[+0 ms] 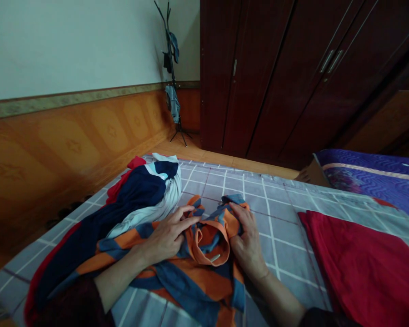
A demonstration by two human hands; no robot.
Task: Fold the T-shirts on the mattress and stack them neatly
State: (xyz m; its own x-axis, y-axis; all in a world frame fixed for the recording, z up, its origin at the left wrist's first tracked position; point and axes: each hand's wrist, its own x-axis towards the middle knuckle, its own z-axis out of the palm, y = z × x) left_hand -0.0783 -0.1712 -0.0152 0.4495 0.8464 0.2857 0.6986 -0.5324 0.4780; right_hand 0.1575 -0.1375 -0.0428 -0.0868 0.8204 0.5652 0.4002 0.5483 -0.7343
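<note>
Left hand (167, 236) lies with fingers spread on an orange-and-blue striped polo shirt (204, 281), while the right hand (247, 243) grips a bunched fold beside its collar (211, 245). The shirt sits near the bed's left side on a grey checked bedsheet (276, 218), touching a navy-and-white clothes pile (132, 200).

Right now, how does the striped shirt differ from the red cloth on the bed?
The striped shirt is orange and blue; the red cloth is a single colour. The shirt lies bunched under the left hand and right hand; the red cloth lies spread out, with neither hand on it. Both rest on the checked bedsheet.
</note>
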